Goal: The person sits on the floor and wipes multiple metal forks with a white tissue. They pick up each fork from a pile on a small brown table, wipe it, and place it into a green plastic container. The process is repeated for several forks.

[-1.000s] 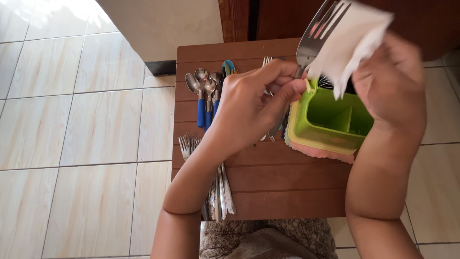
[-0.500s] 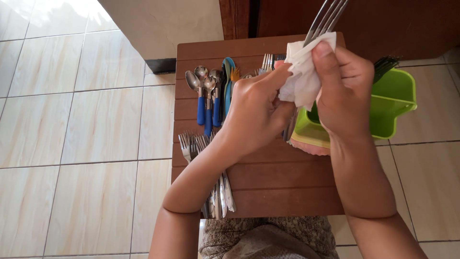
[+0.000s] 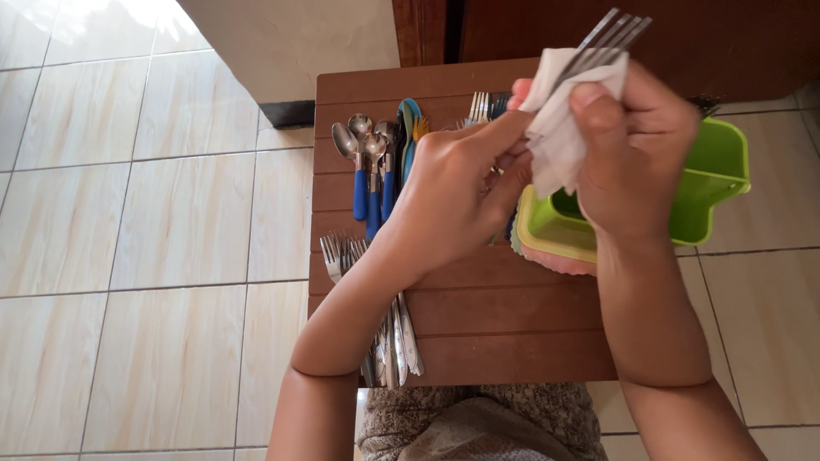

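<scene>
My left hand (image 3: 457, 192) grips the handle of a steel fork (image 3: 608, 41) whose tines point up and to the right. My right hand (image 3: 636, 145) pinches a white paper napkin (image 3: 559, 128) around the fork's neck, just below the tines. Both hands hover over a small brown wooden table (image 3: 504, 324). Under and behind my right hand stands a green cutlery holder (image 3: 713, 183), with dark fork tines showing at its far rim.
Blue-handled spoons (image 3: 369, 175) lie at the table's back left. A bunch of steel forks (image 3: 342, 252) lies under my left forearm, handles reaching the near edge. A pink cloth (image 3: 555, 258) sits under the holder. Tiled floor lies left, a wall and wooden door behind.
The fork and napkin have shifted slightly right and up. A second ago my right hand held the napkin loosely over the tines; now it is pinched around the neck.
</scene>
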